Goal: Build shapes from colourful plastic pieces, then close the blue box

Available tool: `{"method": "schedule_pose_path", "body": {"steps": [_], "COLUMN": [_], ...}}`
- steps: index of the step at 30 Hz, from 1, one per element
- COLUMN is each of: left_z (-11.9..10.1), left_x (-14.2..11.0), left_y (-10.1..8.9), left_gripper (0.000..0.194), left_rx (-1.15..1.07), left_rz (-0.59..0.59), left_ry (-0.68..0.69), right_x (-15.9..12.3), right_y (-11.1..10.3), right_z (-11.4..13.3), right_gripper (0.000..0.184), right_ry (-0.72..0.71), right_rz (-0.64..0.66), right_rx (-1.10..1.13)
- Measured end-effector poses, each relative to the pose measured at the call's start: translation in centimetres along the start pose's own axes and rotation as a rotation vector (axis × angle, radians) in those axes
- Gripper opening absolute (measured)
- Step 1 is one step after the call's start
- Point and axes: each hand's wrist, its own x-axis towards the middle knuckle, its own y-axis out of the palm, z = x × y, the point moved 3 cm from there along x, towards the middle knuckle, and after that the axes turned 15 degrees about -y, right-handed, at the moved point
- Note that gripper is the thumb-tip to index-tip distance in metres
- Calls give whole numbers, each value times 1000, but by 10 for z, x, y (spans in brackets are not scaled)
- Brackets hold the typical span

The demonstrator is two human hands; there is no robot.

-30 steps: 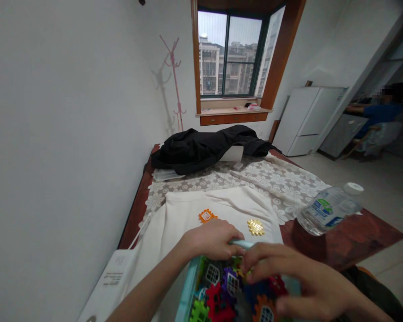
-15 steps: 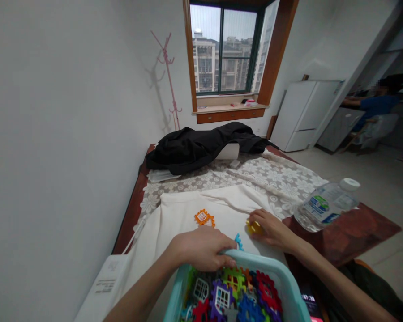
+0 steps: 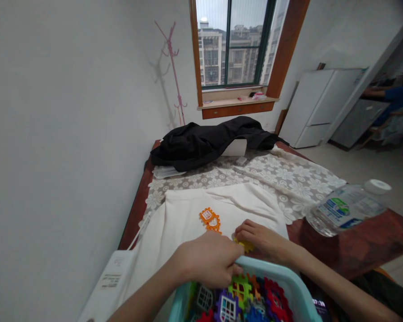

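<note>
Teal plastic meets our left hand (image 3: 206, 264), whose grip is curled over the far rim of the basket (image 3: 289, 286) and closed on it. Inside, below that grip, lie the bright interlocking tiles (image 3: 242, 299). Just beyond the rim, our right hand (image 3: 258, 237) rests on the cream cloth (image 3: 181, 214), its grip pinching a yellow tile (image 3: 245, 244). An orange tile (image 3: 210, 219) lies a little past the left grip, apart from both hands. We judge the yellow tile light and stiff, its toothed edges giving good purchase, so it is best held across two opposite edges. A water bottle (image 3: 345, 208) stands well to the right of the right grip, on the tabletop (image 3: 356, 243).
</note>
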Motion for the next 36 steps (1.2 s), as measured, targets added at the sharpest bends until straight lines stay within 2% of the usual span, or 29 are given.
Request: {"method": "schedule_pose_path", "body": {"steps": [3,7,10,13,17,22,26,30,33,36], "left_z": [0,1,2,4,5,5,4,-4,-14,-24], "left_x": [0,2,4,5,7,10,10,3,-2,-4], "left_y": [0,1,3,3,0,-3,-2,6,13,18], "left_gripper": [23,23,25,26,27,26,26,17,11,10], "left_rx": [-11,4,2,-6,-17,-35,-24,-16,-24,-12], "left_rz": [-18,-43,-42,-28,-15,7,-13,-83,-123,-135], "left_ry": [8,20,29,34,29,40,44,35,13,6], "right_x": [16,54,83,98,97,90,85,84,84,84], "right_y": [-9,-11,-2,8,15,13,8,8,10,10], "right_z": [-6,-22,-34,-43,-47,-47,-45,-40,-40,-42], "right_gripper": [28,19,19,27,47,31,35,47,44,40], "right_ry": [5,-27,-96,-104,-50,-46,-62,-99,-82,-66], "right_rz": [-98,-258,-238,-180,-144,-157,-162,-64,-23,-37], "right_rx": [43,38,-3,-37,-71,-75,-44,-32,-54,-50]}}
